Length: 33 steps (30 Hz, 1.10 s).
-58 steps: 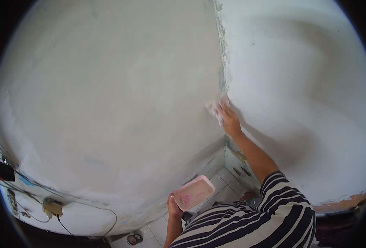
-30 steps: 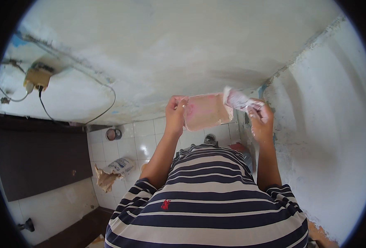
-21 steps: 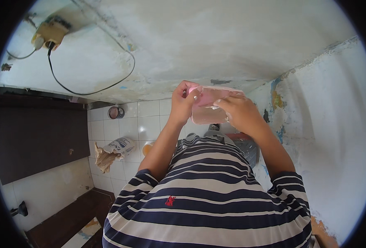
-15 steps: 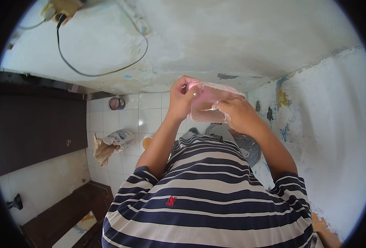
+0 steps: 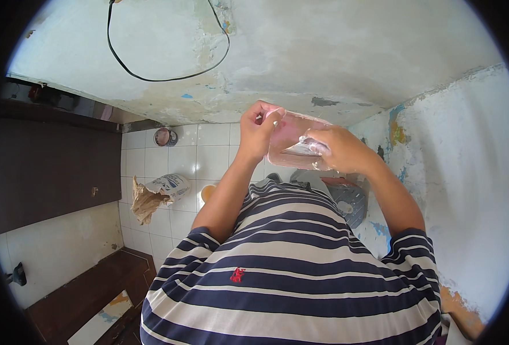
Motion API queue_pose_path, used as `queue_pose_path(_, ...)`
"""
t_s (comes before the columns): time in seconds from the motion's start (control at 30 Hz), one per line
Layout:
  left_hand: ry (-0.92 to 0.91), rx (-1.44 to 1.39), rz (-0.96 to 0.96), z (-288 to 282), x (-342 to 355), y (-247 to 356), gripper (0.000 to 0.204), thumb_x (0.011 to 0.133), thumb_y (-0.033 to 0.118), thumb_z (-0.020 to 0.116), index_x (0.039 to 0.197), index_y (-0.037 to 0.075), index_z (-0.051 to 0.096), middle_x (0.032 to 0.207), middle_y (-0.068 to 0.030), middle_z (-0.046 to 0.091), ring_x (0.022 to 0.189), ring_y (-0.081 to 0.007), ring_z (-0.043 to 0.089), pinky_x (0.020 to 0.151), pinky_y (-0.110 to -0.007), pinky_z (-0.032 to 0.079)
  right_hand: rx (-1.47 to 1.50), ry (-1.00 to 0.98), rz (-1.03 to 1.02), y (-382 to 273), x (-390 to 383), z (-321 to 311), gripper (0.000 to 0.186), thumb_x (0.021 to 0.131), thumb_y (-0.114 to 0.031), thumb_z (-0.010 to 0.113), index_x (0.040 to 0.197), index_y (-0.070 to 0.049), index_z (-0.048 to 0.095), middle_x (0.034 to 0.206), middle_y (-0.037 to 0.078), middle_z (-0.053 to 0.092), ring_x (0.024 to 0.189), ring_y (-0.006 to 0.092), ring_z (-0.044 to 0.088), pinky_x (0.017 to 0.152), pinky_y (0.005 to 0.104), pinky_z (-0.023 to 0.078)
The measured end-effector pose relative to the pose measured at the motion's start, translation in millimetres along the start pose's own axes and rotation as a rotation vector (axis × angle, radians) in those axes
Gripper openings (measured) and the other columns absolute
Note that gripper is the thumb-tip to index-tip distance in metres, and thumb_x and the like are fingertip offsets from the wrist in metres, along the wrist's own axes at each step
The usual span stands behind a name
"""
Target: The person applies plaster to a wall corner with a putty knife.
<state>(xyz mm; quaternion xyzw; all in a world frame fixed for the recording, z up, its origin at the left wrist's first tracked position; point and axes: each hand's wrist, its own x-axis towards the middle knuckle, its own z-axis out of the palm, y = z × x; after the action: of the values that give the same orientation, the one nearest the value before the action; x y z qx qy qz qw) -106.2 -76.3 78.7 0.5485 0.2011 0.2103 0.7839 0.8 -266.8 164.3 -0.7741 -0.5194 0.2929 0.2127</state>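
As far as can be checked from where I stand, items are as follows.

Item: shallow rectangular pink plastic tray [image 5: 283, 150], held up before the person, near the far wall, its left end clamped between thumb and fingers of the left hand [image 5: 260, 131].

Item: flat, white-smeared piece [image 5: 307, 147], kind uncertain, over the tray's right half; the right hand [image 5: 346, 151] is closed on it. White, paste-like matter on fingers of both hands.

Item: pale far wall [image 5: 346, 46], broad upper part clouded grey-white and, in my judgement, largely coated. Its lower strip appears unfinished: dark grey scuff [image 5: 324, 102] and small blue flecks [image 5: 187, 96] show.

Item: white right-hand wall [image 5: 467, 172], mostly even in tone. Along the corner, a ragged seam, with a blue-and-ochre patch [image 5: 397, 127] uncovered. By eye, large areas look done; seam and lower edges look outstanding.

Item, left on the white tiled floor [image 5: 179, 161]: white bag [image 5: 173, 185] with torn brown paper [image 5: 145, 202] at its left; small dark round tin [image 5: 163, 137], farther off.
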Motion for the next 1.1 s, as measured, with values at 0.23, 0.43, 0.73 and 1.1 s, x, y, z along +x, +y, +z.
queue_pose_path(0.23, -0.122, 0.092, -0.087, -5, 7, 3, 0.019, 0.087, 0.016, 0.076, 0.094, 0.001, 0.067, 0.085, -0.0052, 0.068, 0.078, -0.0103, 0.063, 0.070, -0.027, 0.050, -0.128, 0.063, 0.067, 1, 1, 15, 0.035, 0.086, 0.000, 0.062, 0.120, -0.002, 0.065, 0.109, 0.023, 0.070, 0.099, 0.0435, 0.067, 0.085, 0.0503, 0.052)
queue_pose_path(0.43, -0.082, 0.012, 0.069, -5, 2, 0, 0.018, 0.088, 0.015, 0.076, 0.094, 0.000, 0.067, 0.088, -0.0067, 0.070, 0.080, -0.0116, 0.064, 0.073, -0.028, 0.052, -0.094, 0.106, 0.041, 2, 4, 18, 0.047, 0.077, 0.002, 0.070, 0.123, -0.003, 0.064, 0.108, 0.024, 0.070, 0.098, 0.0440, 0.067, 0.086, 0.0495, 0.052)
queue_pose_path(0.73, -0.064, 0.015, 0.055, 0, 3, -4, 0.016, 0.090, 0.015, 0.075, 0.091, 0.001, 0.066, 0.087, -0.0067, 0.070, 0.078, -0.0116, 0.064, 0.073, -0.028, 0.052, -0.006, 0.133, -0.034, -4, -1, 12, 0.029, 0.085, -0.001, 0.067, 0.114, -0.005, 0.064, 0.100, 0.022, 0.070, 0.093, 0.0429, 0.066, 0.079, 0.0498, 0.051)
queue_pose_path(1.1, -0.068, 0.021, -0.023, 12, 10, -17, 0.021, 0.089, 0.020, 0.076, 0.087, 0.003, 0.065, 0.078, -0.0021, 0.063, 0.069, -0.0091, 0.057, 0.066, -0.027, 0.048, -0.006, 0.246, -0.096, -5, -9, 3, 0.023, 0.093, -0.005, 0.065, 0.116, -0.001, 0.065, 0.100, 0.022, 0.071, 0.088, 0.0398, 0.066, 0.082, 0.0445, 0.052)
